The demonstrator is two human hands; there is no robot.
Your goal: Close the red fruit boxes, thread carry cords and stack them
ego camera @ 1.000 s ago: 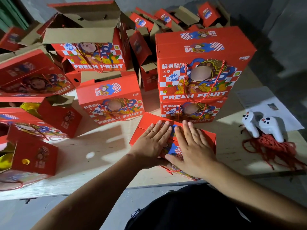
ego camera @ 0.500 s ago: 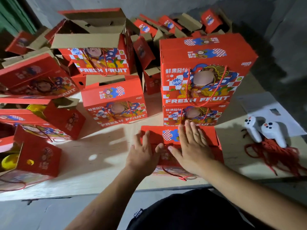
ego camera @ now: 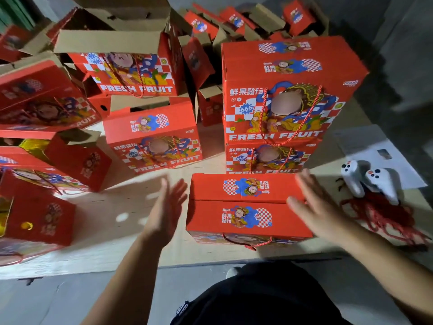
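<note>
the left hand (ego camera: pixel 167 207) hovers edge-up just left of the closed red box (ego camera: pixel 248 207), fingers straight and together, holding nothing, a small gap between them. the box sits on the wooden table (ego camera: pixel 121 231) near its front edge, in front of the two-box stack (ego camera: pixel 281 109). the right hand (ego camera: pixel 314 207) lies flat with fingers spread over the box's right end, gripping nothing.

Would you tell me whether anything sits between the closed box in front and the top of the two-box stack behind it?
Nothing visible does. The closed box sits directly before the stack, whose top is bare; both hands flank the box.
</note>
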